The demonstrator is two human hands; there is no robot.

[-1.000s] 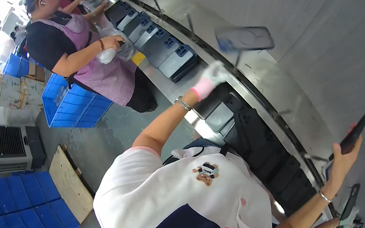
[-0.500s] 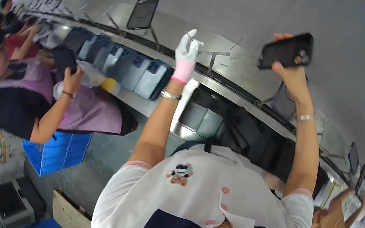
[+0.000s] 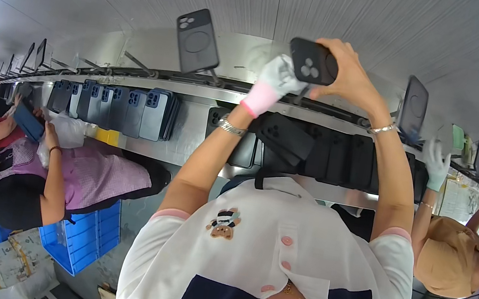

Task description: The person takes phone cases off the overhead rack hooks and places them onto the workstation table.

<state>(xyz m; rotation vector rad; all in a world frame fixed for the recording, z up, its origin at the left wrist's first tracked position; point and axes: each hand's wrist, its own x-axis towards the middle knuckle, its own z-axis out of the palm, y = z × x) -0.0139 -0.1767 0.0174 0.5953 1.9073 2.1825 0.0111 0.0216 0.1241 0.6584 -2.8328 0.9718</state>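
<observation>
Gripping case (image 3: pixel 313 60) by edges (room above)

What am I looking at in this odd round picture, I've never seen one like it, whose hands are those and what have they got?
There is no machine arm here: these are a person's own hands. The camera sits on their head and looks down, and its wide lens bends straight edges near the rim.

The bare right hand holds a black phone case. The left hand, in a white and pink glove, is right by the case's left edge; I can't tell whether it grips anything.

On the metal table lie dark phone cases and, further left, bluish phone cases. Another case is propped on a thin stand behind. Co-workers sit on both sides, one in a purple apron.
</observation>
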